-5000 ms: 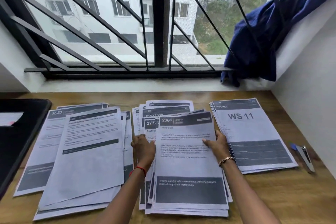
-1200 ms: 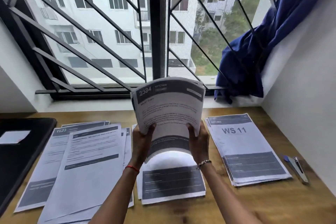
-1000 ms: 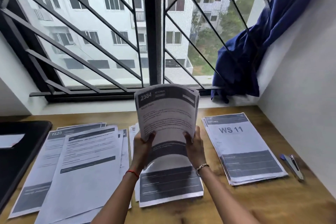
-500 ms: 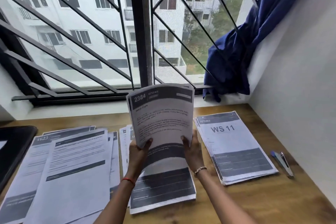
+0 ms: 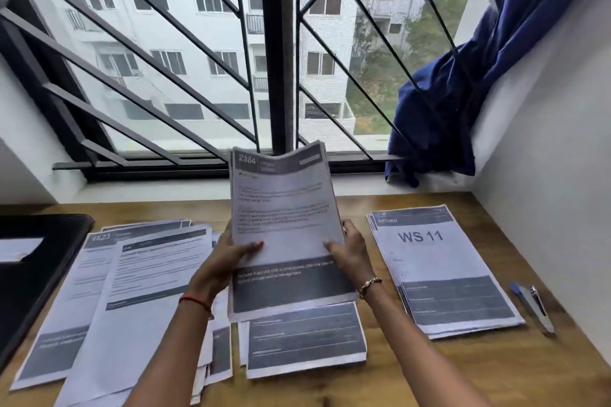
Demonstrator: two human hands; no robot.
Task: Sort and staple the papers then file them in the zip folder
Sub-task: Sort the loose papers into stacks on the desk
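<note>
Two hands in view. The left grip point(image 5: 224, 261) and right grip point(image 5: 347, 251) each pinch one side edge of one held stack point(image 5: 284, 208), thumbs on the front, fingers curled behind. Top sheet is headed "2384". The stack is tilted up off the table point(image 5: 496, 373), with its lower edge over the middle pile point(image 5: 304, 340); can't tell if they touch.

There are three piles flat on the table:
- The left pile point(image 5: 142, 291) is loose and fanned, sheet count unclear.
- The middle pile lies under the held stack.
- The right pile point(image 5: 439, 268) is squared, with "WS 11" on top.

One stapler point(image 5: 535, 304) lies just right of the right pile, apart from it. One black zip folder point(image 5: 39, 258) sits at the far left edge with one white slip point(image 5: 20, 249) on it. One blue curtain point(image 5: 463, 92) is bunched at the window's right corner.
</note>
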